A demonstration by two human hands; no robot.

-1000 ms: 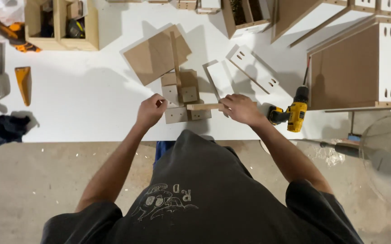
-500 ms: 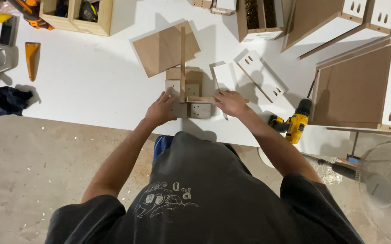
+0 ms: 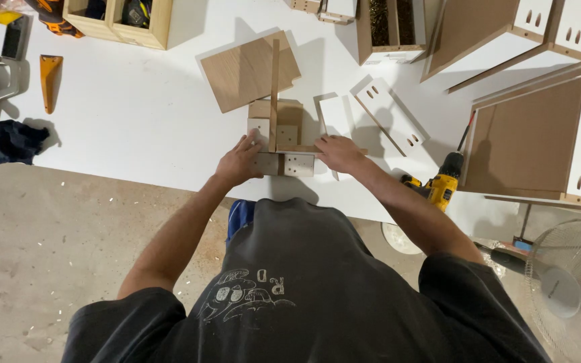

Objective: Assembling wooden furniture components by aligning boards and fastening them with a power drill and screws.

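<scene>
A white desk (image 3: pixel 122 128) carries the work, with finished brown-and-white cabinets (image 3: pixel 539 141) stacked at its right end and a wooden crate (image 3: pixel 119 23) at the far left. Near the front edge lies a flat brown board (image 3: pixel 243 74), and just right of it two white slotted panels (image 3: pixel 388 114). A yellow drill (image 3: pixel 438 188) rests by the person's right forearm.

The small wooden assembly (image 3: pixel 280 144) stands at the desk's front edge, in front of the person. It looks partly built: pale square blocks with small holes sit side by side, and a thin upright strip (image 3: pixel 275 94) rises between them, standing on edge. The loose board and panels suggest more remains to be joined.

The left hand (image 3: pixel 240 161) presses, fingers spread, on the left blocks. The right hand (image 3: pixel 337 153) grips the assembly's right end, fingers curled over the thin cross piece.
</scene>
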